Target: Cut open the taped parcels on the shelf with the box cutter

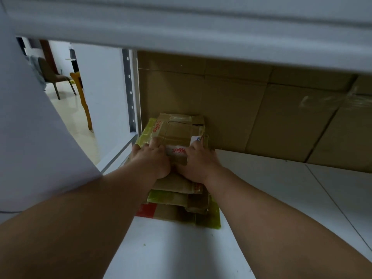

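Note:
A stack of taped brown cardboard parcels stands at the left end of the white shelf (281, 188). The top parcel (177, 129) carries clear tape, red print and a white label. My left hand (152, 158) and my right hand (198, 161) both lie on its near edge, fingers curled over the top face, side by side and almost touching. Below them lie a second parcel (175, 185), one wrapped in yellow-green tape (167, 198), and a bottom one with a red patch (147, 211). No box cutter is visible.
Large cardboard cartons (271, 109) fill the back of the shelf. The upper shelf board (201, 33) hangs low overhead. A perforated metal upright (129, 91) bounds the left side; beyond it stand chairs (52, 75) on a tiled floor.

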